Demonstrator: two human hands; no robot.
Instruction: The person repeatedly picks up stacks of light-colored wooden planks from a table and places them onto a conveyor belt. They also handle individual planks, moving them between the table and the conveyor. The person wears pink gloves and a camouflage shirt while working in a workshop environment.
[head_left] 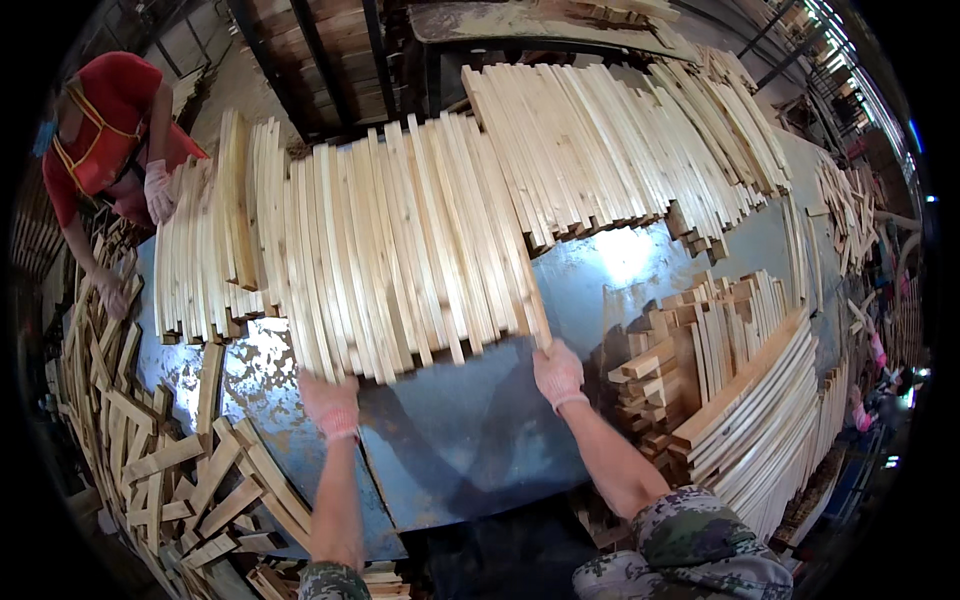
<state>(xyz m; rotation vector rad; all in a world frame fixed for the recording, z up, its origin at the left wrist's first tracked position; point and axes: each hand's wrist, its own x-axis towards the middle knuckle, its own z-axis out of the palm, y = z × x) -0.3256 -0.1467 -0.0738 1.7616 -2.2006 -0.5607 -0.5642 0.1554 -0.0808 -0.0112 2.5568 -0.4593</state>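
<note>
A wide row of pale wooden strips point(405, 250) lies side by side in front of me, their near ends uneven. My left hand point(330, 405), in a pinkish knitted glove, grips the row's near left corner; its fingertips are hidden by the wood. At the near right corner, my gloved right hand point(558, 375) is closed against the outermost strip. The row spans the room between both hands, and a shadow falls on the blue metal tabletop point(470, 430) below its near edge.
More strips point(590, 150) lie at the far right, others point(210, 250) at the left. Stacked strips point(750, 400) stand near my right arm. A jumbled heap of wood pieces point(190, 470) fills the near left. A person in red point(110, 140) works at the far left, wearing gloves.
</note>
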